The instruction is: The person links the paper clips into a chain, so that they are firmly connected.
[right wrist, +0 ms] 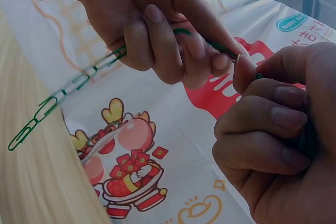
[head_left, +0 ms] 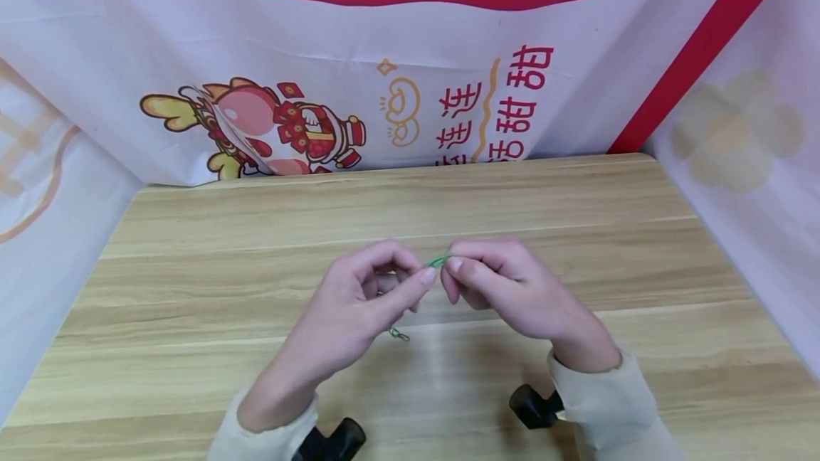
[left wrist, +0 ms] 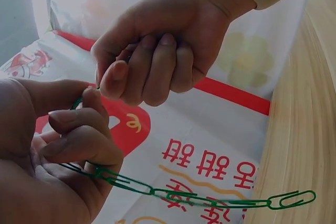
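Nearby, two cream fabric sleeves [head_left: 608, 404] are covering the person's forearms, and a short black cylindrical device [head_left: 534, 405] is showing beside each wrist. A little farther, the left hand [head_left: 349, 311] is standing on the left and the right hand [head_left: 512, 287] on the right, their fingertips almost meeting. Between them, above the table, both hands are holding one end of a chain of green wire paper clips [left wrist: 153, 192]: each thumb and index finger are pinching it. The other fingers of both hands are bending toward the palms. The rest of the chain is passing under the left fingers and hanging down; whether its lower end is touching the table, I cannot tell. Below, a light wood-grain tabletop [head_left: 192, 290] is stretching away. At the far side, a white cloth with red printing [head_left: 256, 27] is rising behind it.
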`<state>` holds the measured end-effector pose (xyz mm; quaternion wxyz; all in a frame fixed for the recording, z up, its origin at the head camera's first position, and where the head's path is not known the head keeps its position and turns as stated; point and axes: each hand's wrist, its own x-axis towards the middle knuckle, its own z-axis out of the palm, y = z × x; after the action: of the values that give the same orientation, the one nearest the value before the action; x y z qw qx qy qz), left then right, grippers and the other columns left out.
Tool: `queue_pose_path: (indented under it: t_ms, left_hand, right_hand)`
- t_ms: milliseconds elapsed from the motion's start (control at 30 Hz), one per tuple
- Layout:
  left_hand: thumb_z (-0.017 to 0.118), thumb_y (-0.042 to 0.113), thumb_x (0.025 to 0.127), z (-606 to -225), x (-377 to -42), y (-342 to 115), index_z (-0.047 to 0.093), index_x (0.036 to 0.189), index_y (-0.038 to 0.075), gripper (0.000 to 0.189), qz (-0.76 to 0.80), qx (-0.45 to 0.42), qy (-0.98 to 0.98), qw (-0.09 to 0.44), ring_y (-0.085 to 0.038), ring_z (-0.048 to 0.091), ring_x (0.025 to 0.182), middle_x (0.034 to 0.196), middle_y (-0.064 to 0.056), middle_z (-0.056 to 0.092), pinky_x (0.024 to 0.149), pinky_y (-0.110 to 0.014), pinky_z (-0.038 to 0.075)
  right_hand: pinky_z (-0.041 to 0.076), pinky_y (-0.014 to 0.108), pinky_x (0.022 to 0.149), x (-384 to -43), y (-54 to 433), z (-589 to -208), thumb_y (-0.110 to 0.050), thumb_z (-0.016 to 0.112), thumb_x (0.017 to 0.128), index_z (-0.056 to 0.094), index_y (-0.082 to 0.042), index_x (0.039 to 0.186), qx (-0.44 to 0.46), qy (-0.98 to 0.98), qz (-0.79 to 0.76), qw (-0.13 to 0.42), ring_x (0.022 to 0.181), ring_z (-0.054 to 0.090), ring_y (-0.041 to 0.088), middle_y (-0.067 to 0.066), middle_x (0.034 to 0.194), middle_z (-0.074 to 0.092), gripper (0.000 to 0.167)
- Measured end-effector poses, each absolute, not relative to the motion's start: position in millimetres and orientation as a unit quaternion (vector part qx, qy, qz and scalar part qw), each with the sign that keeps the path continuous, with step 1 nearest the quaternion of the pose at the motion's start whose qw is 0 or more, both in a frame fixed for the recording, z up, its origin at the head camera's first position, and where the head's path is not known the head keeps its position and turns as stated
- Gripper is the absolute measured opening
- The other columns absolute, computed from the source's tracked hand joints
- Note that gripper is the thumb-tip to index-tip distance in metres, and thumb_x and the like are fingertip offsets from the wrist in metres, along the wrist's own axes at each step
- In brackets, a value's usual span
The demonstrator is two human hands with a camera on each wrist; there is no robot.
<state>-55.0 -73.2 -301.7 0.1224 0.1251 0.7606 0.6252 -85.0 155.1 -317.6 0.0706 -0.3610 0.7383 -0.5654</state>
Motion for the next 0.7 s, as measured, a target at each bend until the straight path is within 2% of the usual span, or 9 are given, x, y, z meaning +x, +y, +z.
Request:
queue_pose_path:
  t_ms: [133,267,367,533,700]
  left_hand:
    - [0.07,0.023,0.106,-303.3,-56.1,-77.8,0.071,0.107,0.013,0.01,0.64,0.143,0.742,0.141,-0.01,0.049,0.056,0.081,-0.006,0.064,0.049,-0.025,0.037]
    - [0.069,0.022,0.106,-303.9,-57.5,-77.1,0.071,0.121,0.015,0.016,0.64,0.164,0.736,0.145,-0.018,0.062,0.058,0.103,-0.006,0.073,0.048,-0.026,0.041]
    - [0.07,0.025,0.106,-302.7,-57.4,-74.2,0.071,0.123,0.021,0.018,0.633,0.155,0.745,0.146,-0.027,0.07,0.061,0.111,-0.003,0.074,0.045,-0.027,0.043]
    - [0.068,0.022,0.108,-302.0,-56.4,-73.0,0.073,0.114,0.018,0.009,0.638,0.144,0.746,0.127,-0.026,0.062,0.05,0.097,-0.006,0.074,0.041,-0.027,0.037]
    - [0.067,0.02,0.108,-301.2,-55.1,-74.8,0.073,0.113,0.015,0.009,0.644,0.128,0.747,0.103,-0.016,0.049,0.048,0.095,-0.007,0.075,0.044,-0.027,0.038]
  right_hand:
    - [0.028,0.026,0.046,-85.9,155.9,-319.3,0.0,0.042,0.111,0.062,-0.011,0.082,-0.356,0.726,-0.582,0.088,0.051,0.032,0.011,0.006,0.057,0.034,0.036]
    - [0.029,0.026,0.047,-86.0,155.8,-320.2,0.0,0.043,0.111,0.062,-0.011,0.083,-0.358,0.728,-0.579,0.084,0.051,0.033,0.011,0.005,0.058,0.036,0.036]
    - [0.032,0.027,0.048,-86.4,154.5,-320.9,0.0,0.045,0.111,0.063,-0.013,0.082,-0.365,0.736,-0.566,0.073,0.053,0.036,0.01,0.003,0.058,0.039,0.037]
    - [0.032,0.03,0.05,-86.3,152.7,-322.3,-0.001,0.046,0.111,0.066,-0.01,0.088,-0.359,0.726,-0.581,0.086,0.055,0.036,0.013,0.005,0.061,0.04,0.033]
    - [0.034,0.031,0.053,-85.8,157.1,-316.5,-0.004,0.041,0.112,0.069,-0.005,0.108,-0.311,0.732,-0.595,0.117,0.059,0.038,0.022,0.008,0.07,0.044,0.028]
